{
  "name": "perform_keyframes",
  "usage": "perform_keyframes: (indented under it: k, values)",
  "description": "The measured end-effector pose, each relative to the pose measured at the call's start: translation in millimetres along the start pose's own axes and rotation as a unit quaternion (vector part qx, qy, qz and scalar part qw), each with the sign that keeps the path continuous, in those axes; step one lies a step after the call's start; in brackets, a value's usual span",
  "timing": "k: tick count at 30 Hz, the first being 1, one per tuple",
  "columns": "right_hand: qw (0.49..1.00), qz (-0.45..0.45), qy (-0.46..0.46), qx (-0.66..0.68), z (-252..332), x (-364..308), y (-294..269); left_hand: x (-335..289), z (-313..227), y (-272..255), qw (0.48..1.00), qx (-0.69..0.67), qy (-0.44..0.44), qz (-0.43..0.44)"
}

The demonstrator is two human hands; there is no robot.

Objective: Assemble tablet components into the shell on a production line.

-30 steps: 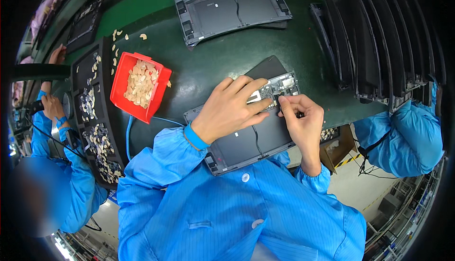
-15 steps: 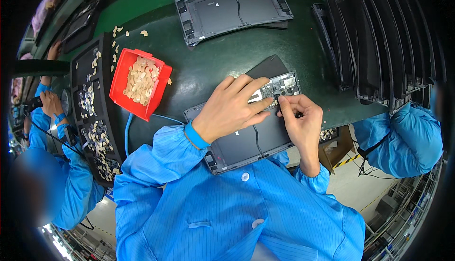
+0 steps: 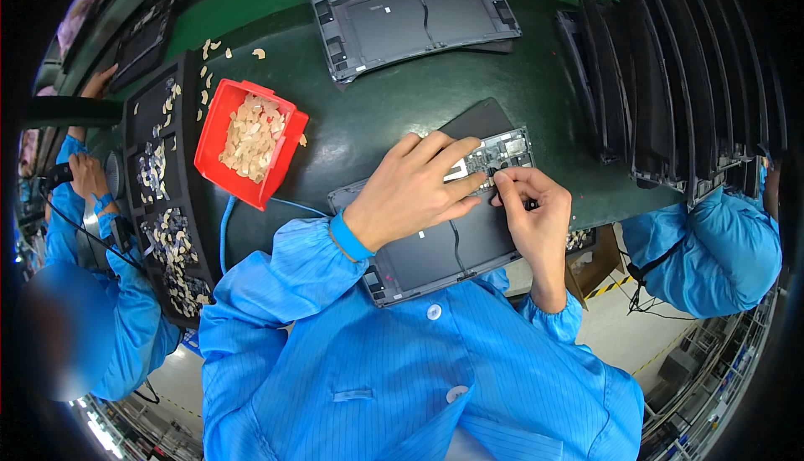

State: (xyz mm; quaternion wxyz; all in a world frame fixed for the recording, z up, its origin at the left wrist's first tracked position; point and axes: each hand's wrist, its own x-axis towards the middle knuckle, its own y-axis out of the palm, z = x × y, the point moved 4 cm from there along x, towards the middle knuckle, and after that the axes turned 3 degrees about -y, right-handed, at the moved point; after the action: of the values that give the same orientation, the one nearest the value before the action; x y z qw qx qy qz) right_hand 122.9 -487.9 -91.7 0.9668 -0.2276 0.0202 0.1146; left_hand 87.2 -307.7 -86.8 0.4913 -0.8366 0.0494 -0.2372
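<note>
An opened laptop chassis (image 3: 409, 262) lies at the front of the table, tilted, with its circuit board (image 3: 507, 149) bare along the far side. Across its upper left part rests my left hand (image 3: 416, 186), fingers spread and nothing held; a blue band circles the wrist. My right hand (image 3: 538, 210) is closed in a pinch over the board, thumb against index finger. Whatever lies between those fingertips is too small and covered to name. A thin black cable (image 3: 456, 246) runs down the middle of the chassis.
A red bin (image 3: 216, 162) of small tan pieces stands left, beside a black compartment tray (image 3: 198, 178) with more pieces. Another opened laptop chassis (image 3: 394, 30) lies at the back. Black panels (image 3: 662, 76) stand in a row at right. People in blue sleeves sit on both sides.
Both hands keep nearly the same pose over the chassis. The whole view has shifted very slightly. At far left, another person's hand has moved a little by a dark panel.
</note>
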Motion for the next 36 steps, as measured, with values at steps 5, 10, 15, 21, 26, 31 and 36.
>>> perform_keyframes:
  k: [5,10,15,21,26,31,36]
  values:
    - [1.0,-0.002,-0.003,-0.01,-1,1,2,0,1,1,1.0,0.003,0.003,-0.001]
    - [1.0,0.002,-0.004,-0.023,-1,2,3,0,1,0,1.0,0.0,0.003,0.002]
    - [0.999,0.006,-0.01,-0.032,3,3,2,3,0,0,1.0,-0.004,0.004,0.003]
    - [0.999,0.008,-0.007,-0.04,2,3,2,5,1,1,1.0,0.009,0.003,0.012]
    - [0.999,0.008,-0.021,-0.044,2,4,0,6,0,1,1.0,-0.001,-0.004,0.025]
    - [0.995,0.014,0.029,-0.091,10,0,-5,7,-1,3,0.999,0.008,-0.001,0.032]
    - [0.996,0.0,0.053,-0.073,16,-2,-34,9,-6,-2,0.999,0.006,-0.008,0.043]
